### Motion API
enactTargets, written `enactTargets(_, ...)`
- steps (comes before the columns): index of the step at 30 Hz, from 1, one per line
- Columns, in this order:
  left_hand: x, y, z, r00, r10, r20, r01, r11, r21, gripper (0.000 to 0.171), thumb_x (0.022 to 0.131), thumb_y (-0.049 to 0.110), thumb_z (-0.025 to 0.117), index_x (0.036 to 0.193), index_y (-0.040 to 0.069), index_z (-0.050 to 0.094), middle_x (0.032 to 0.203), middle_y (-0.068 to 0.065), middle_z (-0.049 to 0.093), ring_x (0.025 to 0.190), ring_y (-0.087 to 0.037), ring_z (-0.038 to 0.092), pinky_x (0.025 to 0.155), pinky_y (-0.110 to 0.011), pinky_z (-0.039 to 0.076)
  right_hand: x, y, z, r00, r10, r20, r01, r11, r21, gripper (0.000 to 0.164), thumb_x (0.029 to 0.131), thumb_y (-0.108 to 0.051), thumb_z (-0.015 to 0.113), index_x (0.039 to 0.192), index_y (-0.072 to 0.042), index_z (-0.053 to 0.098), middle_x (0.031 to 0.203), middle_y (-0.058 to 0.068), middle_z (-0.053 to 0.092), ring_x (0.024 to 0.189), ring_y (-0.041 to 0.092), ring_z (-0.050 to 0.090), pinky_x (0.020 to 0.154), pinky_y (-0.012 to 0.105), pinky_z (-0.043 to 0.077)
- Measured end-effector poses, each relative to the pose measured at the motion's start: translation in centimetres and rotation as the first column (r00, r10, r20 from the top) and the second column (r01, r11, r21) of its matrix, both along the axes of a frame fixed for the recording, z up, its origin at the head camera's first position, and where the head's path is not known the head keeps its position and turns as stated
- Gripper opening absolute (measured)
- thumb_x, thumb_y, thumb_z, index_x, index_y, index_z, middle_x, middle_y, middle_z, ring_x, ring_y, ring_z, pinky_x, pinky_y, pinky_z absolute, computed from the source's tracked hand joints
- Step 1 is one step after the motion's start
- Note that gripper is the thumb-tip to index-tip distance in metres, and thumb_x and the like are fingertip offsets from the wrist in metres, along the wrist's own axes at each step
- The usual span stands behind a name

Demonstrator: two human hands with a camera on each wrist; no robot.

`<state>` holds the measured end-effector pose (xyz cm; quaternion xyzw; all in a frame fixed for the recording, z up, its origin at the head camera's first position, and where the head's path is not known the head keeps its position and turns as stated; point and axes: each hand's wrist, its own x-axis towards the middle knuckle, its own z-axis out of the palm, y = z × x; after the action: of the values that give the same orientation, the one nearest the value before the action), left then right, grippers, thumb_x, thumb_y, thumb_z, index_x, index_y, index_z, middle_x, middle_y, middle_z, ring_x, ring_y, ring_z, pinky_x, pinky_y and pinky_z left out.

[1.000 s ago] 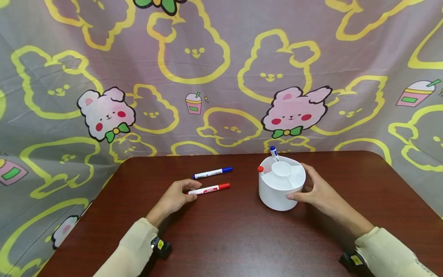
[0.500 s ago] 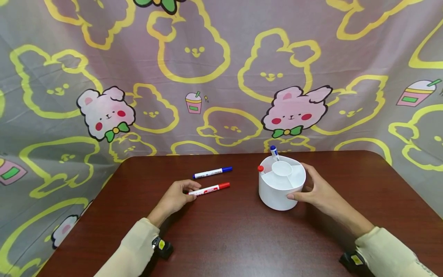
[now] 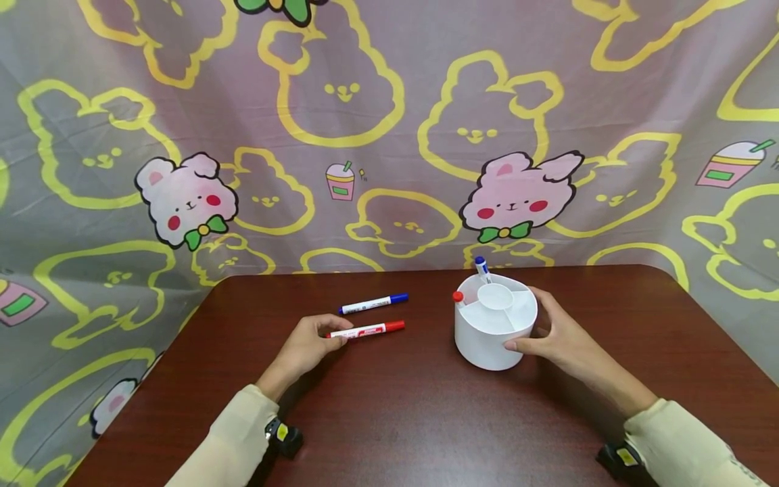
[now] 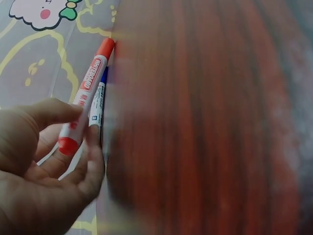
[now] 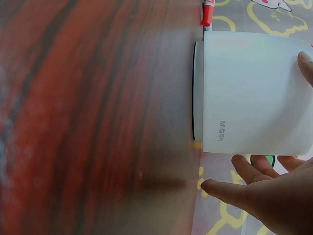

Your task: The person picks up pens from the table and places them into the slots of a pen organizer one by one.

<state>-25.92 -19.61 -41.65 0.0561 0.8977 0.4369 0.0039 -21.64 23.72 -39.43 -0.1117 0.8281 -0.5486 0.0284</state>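
My left hand [image 3: 307, 346] pinches a red whiteboard marker [image 3: 371, 330] near its tail end, between thumb and fingers. In the left wrist view, the marker's red cap [image 4: 105, 48] points away from the palm. Behind it lies a blue marker [image 3: 374, 304] on the table, apart from the hand. To the right, a round white pen holder [image 3: 487, 348] stands upright, gripped at its right side by my right hand [image 3: 556, 335], thumb in front and fingers behind. One blue-capped marker [image 3: 482, 268] and one red-capped marker [image 3: 459, 298] stick up from its compartments.
The dark red-brown wooden table [image 3: 389, 419] runs back to a hanging cloth [image 3: 365, 162] with cartoon bear outlines. Its rounded far corners show at left and right. Each wrist carries a small black camera.
The left thumb and fingers have closed on the red marker, which has shifted very slightly. My right hand and the pen holder stay where they were.
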Motion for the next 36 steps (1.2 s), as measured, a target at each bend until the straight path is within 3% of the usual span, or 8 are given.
enactTargets(8, 0.3, 0.2, 0.9, 1.000, 0.000, 0.009, -0.001, 0.990, 0.142, 0.018, 0.092, 0.008, 0.078, 0.109, 0.010, 0.081, 0.099, -0.001, 0.076, 0.093, -0.016, 0.056, 0.076, -0.023, 0.044, 0.1, 0.0, 0.0, 1.000, -0.001, -0.014, 0.001, 1.000, 0.008, 0.102, 0.088, -0.022, 0.086, 0.162, -0.005, 0.018, 0.159, 0.021, 0.034, 0.143, 0.045, 0.041, 0.113, 0.065, 0.039)
enactTargets(16, 0.6, 0.4, 2.0, 0.997, 0.045, -0.068, -0.030, 0.979, 0.204, 0.022, 0.091, 0.007, 0.079, 0.113, 0.005, 0.079, 0.103, -0.006, 0.078, 0.096, -0.013, 0.057, 0.078, -0.022, 0.045, -0.1, -0.1, -0.2, 1.000, 0.003, -0.010, -0.003, 1.000, 0.007, 0.102, 0.088, -0.021, 0.085, 0.161, -0.005, 0.016, 0.158, 0.023, 0.033, 0.142, 0.050, 0.044, 0.111, 0.062, 0.043)
enactTargets(18, 0.7, 0.4, 2.3, 0.996, 0.050, -0.068, -0.033, 0.973, 0.227, 0.024, 0.091, 0.007, 0.079, 0.114, 0.006, 0.079, 0.101, -0.004, 0.077, 0.092, -0.012, 0.058, 0.076, -0.022, 0.045, -0.1, -0.1, -0.3, 1.000, 0.004, -0.011, -0.004, 1.000, 0.007, 0.102, 0.088, -0.020, 0.085, 0.161, -0.004, 0.015, 0.158, 0.023, 0.033, 0.140, 0.050, 0.045, 0.108, 0.056, 0.047)
enactTargets(24, 1.0, 0.6, 3.1, 0.997, 0.017, -0.070, 0.006, 0.946, 0.324, 0.031, 0.090, 0.003, 0.078, 0.120, -0.004, 0.073, 0.097, 0.002, 0.077, 0.084, -0.002, 0.068, 0.077, -0.018, 0.052, -0.1, -0.2, -0.2, 1.000, -0.006, -0.021, 0.006, 1.000, -0.005, 0.102, 0.086, -0.017, 0.087, 0.158, -0.001, 0.016, 0.156, 0.023, 0.037, 0.139, 0.043, 0.047, 0.094, 0.019, 0.050)
enactTargets(27, 1.1, 0.7, 3.3, 0.997, -0.014, -0.077, 0.040, 0.932, 0.359, 0.033, 0.090, 0.001, 0.076, 0.122, -0.008, 0.071, 0.100, 0.000, 0.077, 0.086, -0.002, 0.071, 0.080, -0.018, 0.056, -0.1, -0.3, -0.2, 0.999, -0.011, -0.031, 0.011, 1.000, 0.007, 0.103, 0.086, -0.018, 0.087, 0.160, -0.002, 0.017, 0.156, 0.022, 0.038, 0.137, 0.039, 0.047, 0.091, 0.014, 0.048)
enactTargets(29, 1.2, 0.9, 3.5, 0.996, -0.028, -0.082, 0.056, 0.927, 0.372, 0.033, 0.091, 0.002, 0.077, 0.122, -0.007, 0.071, 0.101, -0.001, 0.076, 0.088, -0.003, 0.071, 0.082, -0.019, 0.057, -0.1, -0.3, -0.1, 0.999, -0.015, -0.035, 0.016, 1.000, 0.021, 0.103, 0.086, -0.021, 0.088, 0.161, -0.004, 0.019, 0.157, 0.021, 0.039, 0.138, 0.037, 0.045, 0.097, 0.021, 0.050)
enactTargets(32, 1.3, 1.1, 3.8, 0.994, -0.042, -0.096, 0.076, 0.919, 0.387, 0.032, 0.091, 0.003, 0.077, 0.121, -0.006, 0.071, 0.102, -0.003, 0.076, 0.089, -0.005, 0.072, 0.083, -0.021, 0.059, 0.0, -0.2, 0.0, 0.999, -0.022, -0.035, 0.024, 0.998, 0.050, 0.104, 0.086, -0.024, 0.088, 0.162, -0.006, 0.021, 0.159, 0.020, 0.036, 0.141, 0.039, 0.041, 0.107, 0.042, 0.049)
enactTargets(36, 1.6, 1.5, 4.4, 0.990, -0.069, -0.121, 0.115, 0.896, 0.429, 0.030, 0.092, 0.002, 0.077, 0.121, -0.005, 0.072, 0.102, -0.005, 0.076, 0.087, -0.008, 0.072, 0.085, -0.028, 0.062, 0.1, -0.2, 0.1, 0.999, -0.027, -0.019, 0.027, 0.999, 0.046, 0.104, 0.086, -0.025, 0.088, 0.163, -0.006, 0.020, 0.160, 0.021, 0.033, 0.145, 0.043, 0.035, 0.112, 0.067, 0.039)
